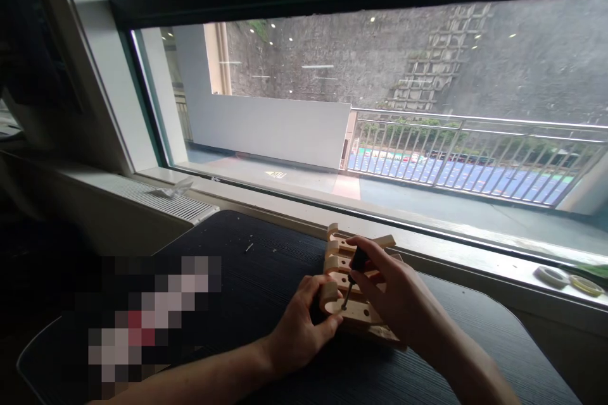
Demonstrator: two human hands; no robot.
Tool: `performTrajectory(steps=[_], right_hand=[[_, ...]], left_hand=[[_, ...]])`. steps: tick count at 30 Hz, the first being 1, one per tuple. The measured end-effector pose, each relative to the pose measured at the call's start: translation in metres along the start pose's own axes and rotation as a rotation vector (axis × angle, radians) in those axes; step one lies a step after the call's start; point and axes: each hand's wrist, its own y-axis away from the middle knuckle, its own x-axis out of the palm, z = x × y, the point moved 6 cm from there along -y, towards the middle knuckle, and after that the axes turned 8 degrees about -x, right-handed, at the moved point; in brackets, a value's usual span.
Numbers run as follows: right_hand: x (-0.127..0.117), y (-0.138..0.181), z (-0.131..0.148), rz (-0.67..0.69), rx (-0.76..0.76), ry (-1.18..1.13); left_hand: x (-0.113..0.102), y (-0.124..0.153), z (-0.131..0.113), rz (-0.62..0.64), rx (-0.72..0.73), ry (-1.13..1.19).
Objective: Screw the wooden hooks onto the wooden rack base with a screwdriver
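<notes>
Gripping the screwdriver [349, 292] in our right hand [390, 280], we slant it down-left onto the nearest wooden slat [356, 311], whose left end our left hand [303, 323] clasps.

Daylight falls through a wide, dark-framed glass window [370, 92] onto a black, wood-grained table [275, 253] with rounded corners; outside, a silver metal railing [449, 153] stands before a tall, rough grey wall [361, 44]
</notes>
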Motion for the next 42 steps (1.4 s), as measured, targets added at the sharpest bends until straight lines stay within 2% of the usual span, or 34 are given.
performTrajectory(steps=[4, 11, 20, 25, 33, 42], right_hand=[[-0.001, 0.001, 0.006, 0.010, 0.003, 0.034], [-0.008, 0.004, 0.017, -0.007, -0.109, 0.003], [-0.006, 0.003, 0.015, -0.039, -0.093, 0.011], [-0.007, 0.001, 0.023, -0.072, -0.122, 0.076], [-0.006, 0.003, 0.021, -0.072, -0.134, -0.045], [-0.007, 0.000, 0.019, -0.129, -0.114, 0.002]], left_hand=[[-0.001, -0.001, -0.001, 0.007, 0.002, -0.028], [-0.003, 0.000, -0.001, 0.035, 0.021, -0.051], [-0.004, 0.001, -0.001, 0.073, 0.023, -0.039], [-0.005, 0.001, -0.001, 0.068, 0.019, -0.041], [-0.005, 0.001, -0.002, 0.070, 0.023, -0.042], [-0.005, 0.002, -0.002, 0.078, 0.012, -0.045]])
